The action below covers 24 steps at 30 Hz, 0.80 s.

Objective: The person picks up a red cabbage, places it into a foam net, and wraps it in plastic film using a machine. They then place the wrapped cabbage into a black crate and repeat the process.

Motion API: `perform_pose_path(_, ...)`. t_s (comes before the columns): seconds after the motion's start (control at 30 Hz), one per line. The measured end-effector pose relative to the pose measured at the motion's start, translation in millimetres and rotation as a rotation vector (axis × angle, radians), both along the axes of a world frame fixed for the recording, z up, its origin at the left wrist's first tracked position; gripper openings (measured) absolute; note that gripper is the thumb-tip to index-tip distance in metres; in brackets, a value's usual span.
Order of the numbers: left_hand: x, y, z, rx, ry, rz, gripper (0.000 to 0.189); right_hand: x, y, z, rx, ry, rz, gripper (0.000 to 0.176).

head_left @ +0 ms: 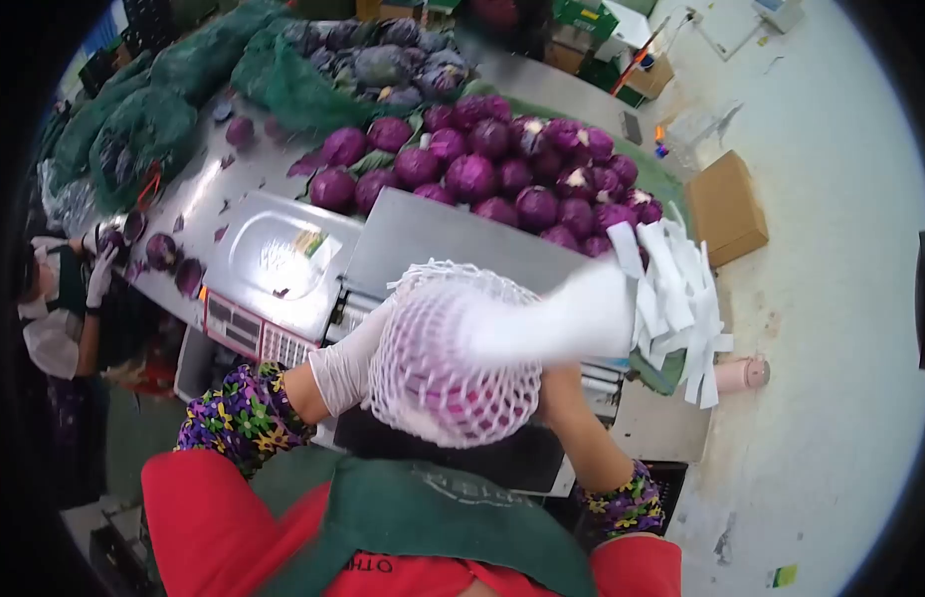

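We locate the netted cabbage (448, 373) directly right of our left hand (351, 364), which grasps its side. Blurred white material (567, 318) extends rightward; we cannot tell whether our mostly hidden right hand (556, 394) grips

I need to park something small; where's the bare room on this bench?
The grey panel between the scale and purple cabbages looks bare, though maybe sloped. Black surface shows bare between the netted cabbage and green apron. Crowded: those cabbages and the white foam sleeves.
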<state>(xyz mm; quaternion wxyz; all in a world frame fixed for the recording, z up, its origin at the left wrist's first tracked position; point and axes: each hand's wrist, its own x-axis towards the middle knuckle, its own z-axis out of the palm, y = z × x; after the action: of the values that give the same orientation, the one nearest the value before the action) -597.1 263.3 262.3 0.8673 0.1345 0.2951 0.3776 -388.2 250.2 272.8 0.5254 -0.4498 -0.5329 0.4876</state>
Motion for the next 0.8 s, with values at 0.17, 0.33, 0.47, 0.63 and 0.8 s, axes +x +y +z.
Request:
perform_pose_path(0.17,-19,-50,-25,-0.269,0.050,0.020,0.061,38,-45,9,-0.705,0.598,0.480,0.034)
perform_pose_path(0.33,-8,-68,-27,-0.273,-0.216,-0.004,0.052,39,-69,20,-0.708,0.461,0.800,0.048)
perform_pose_path(0.47,-4,-72,6,-0.257,-0.256,0.028,0.048,47,-58,-27,-0.766,0.792,0.707,0.056)
perform_pose_path(0.63,4,-76,13,-0.197,-0.217,0.297,0.055,26,-109,-37,-0.668,0.476,0.407,0.033)
perform_pose_path(0.8,17,-61,30,0.161,0.397,0.579,0.049,32,-74,-31,-0.512,1.016,0.310,0.027)
